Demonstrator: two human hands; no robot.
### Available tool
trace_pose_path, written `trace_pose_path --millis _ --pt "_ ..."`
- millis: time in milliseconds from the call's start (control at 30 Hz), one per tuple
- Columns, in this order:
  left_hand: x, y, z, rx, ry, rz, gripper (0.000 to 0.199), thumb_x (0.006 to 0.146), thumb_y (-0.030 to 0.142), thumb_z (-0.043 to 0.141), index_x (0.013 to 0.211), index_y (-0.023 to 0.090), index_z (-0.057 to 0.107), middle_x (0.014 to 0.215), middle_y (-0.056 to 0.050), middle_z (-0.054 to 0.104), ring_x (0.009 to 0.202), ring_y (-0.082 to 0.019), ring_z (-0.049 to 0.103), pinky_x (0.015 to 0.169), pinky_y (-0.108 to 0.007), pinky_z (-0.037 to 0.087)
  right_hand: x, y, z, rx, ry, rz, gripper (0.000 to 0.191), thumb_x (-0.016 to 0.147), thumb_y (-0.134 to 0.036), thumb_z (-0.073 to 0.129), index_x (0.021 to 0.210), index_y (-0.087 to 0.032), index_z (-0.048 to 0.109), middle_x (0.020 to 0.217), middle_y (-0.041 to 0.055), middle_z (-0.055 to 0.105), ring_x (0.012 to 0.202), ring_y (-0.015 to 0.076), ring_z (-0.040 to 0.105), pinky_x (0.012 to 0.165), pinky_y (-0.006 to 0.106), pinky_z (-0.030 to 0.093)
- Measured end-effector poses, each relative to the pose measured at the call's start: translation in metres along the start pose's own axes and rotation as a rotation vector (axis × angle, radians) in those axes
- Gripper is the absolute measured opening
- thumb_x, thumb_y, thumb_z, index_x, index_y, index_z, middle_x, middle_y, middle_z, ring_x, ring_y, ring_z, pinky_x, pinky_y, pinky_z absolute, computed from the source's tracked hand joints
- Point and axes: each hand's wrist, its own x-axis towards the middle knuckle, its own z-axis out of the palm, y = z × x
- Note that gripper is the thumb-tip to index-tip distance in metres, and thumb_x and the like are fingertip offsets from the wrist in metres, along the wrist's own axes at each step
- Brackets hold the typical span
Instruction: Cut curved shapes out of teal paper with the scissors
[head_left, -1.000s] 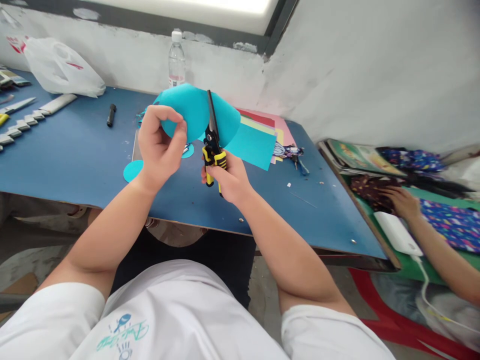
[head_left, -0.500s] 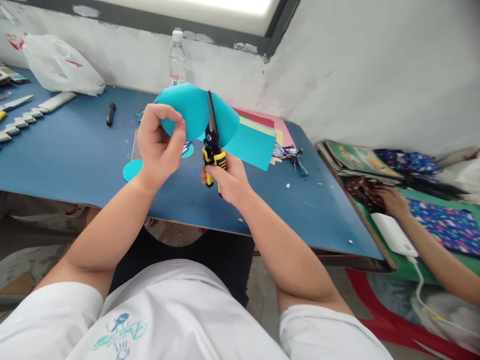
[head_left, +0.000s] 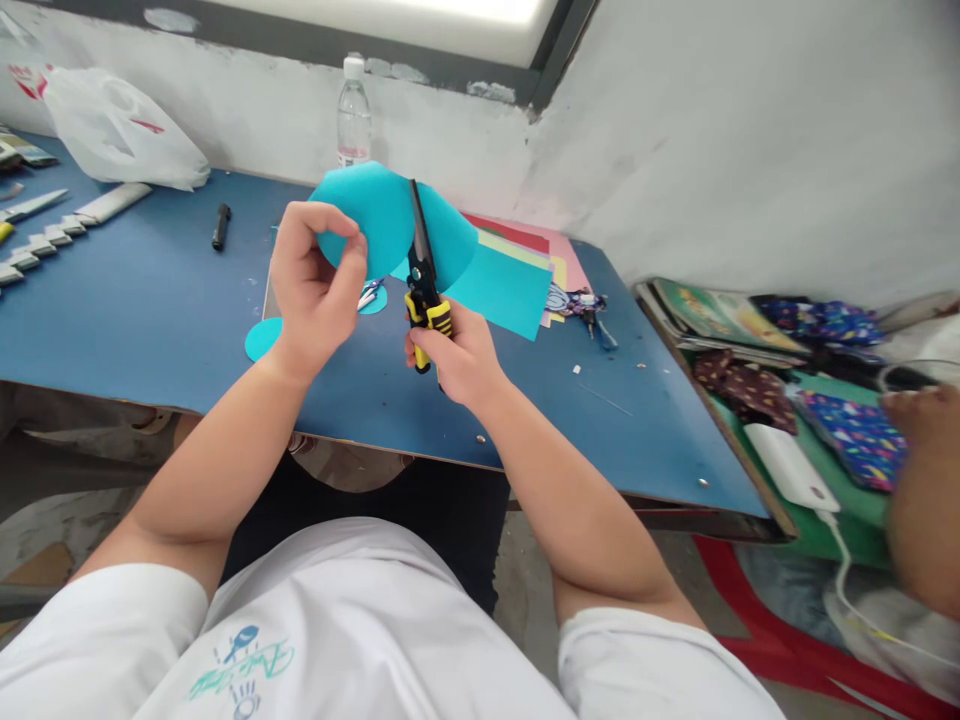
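Turquoise paper sheet (head_left: pixel 375 215), cutting seemingly under way, held above the blue-topped bench (head_left: pixel 150 310).
Left hand (head_left: pixel 319 280) pinches it between thumb and fingers; right hand (head_left: pixel 459 352) is clasped round black-bladed scissors with yellow-and-black handles (head_left: pixel 424 275), blades across the sheet. One rounded turquoise paper piece (head_left: pixel 262 339), apparently cut, lies toward the front edge; the held sheet seems not yet parted.

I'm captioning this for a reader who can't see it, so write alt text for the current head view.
The left hand pinches rounded turquoise paper while the right hand holds black-and-yellow scissors against it, above a blue table. A clear bottle stands beyond the paper, and coloured sheets lie to the right.
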Motion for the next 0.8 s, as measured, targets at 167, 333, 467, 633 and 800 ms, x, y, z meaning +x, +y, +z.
trace_pose_path --millis 167,333,467,633,800 --pt "0.001 0.009 0.001 0.045 0.026 0.023 0.040 0.106 0.072 0.076 0.097 0.034 0.070 0.094 -0.004 0.068 0.075 -0.022 0.062 0.067 -0.042 0.055 0.000 -0.001 0.000 -0.014 -0.011 -0.006 0.013 0.087 -0.037 0.071 0.093 -0.028 0.064 0.069 -0.0025 0.072 0.061 0.0212 0.070 0.063 0.038 0.054" --pt "0.001 0.013 0.002 0.106 0.050 -0.004 0.046 0.102 0.079 0.077 0.095 0.035 0.070 0.094 -0.004 0.070 0.079 -0.024 0.067 0.072 -0.043 0.059 -0.001 -0.003 0.000 -0.016 -0.012 0.002 0.013 0.086 -0.036 0.070 0.092 -0.028 0.062 0.068 -0.0029 0.071 0.060 0.0209 0.069 0.062 0.038 0.052" --pt "0.001 0.011 0.003 0.030 0.061 0.008 0.038 0.102 0.072 0.080 0.096 0.036 0.071 0.094 -0.005 0.069 0.079 -0.024 0.065 0.071 -0.045 0.055 -0.001 -0.005 0.000 -0.025 -0.012 0.003 0.012 0.085 -0.036 0.069 0.090 -0.027 0.062 0.068 -0.0029 0.070 0.059 0.0205 0.069 0.062 0.038 0.053" --pt "0.001 0.005 0.002 0.009 0.051 -0.039 0.039 0.101 0.075 0.080 0.098 0.037 0.070 0.095 -0.005 0.067 0.078 -0.025 0.062 0.074 -0.047 0.053 -0.001 -0.005 0.001 -0.022 -0.015 0.010 0.011 0.085 -0.034 0.069 0.089 -0.027 0.061 0.067 -0.0033 0.069 0.058 0.0195 0.068 0.061 0.037 0.053" --pt "0.000 0.003 0.001 0.042 0.045 -0.055 0.047 0.101 0.081 0.076 0.098 0.035 0.067 0.095 -0.004 0.067 0.079 -0.023 0.062 0.071 -0.045 0.054 -0.002 -0.006 0.001 -0.016 -0.015 0.030 0.011 0.084 -0.033 0.069 0.090 -0.027 0.062 0.067 -0.0037 0.070 0.057 0.0191 0.068 0.060 0.037 0.052"
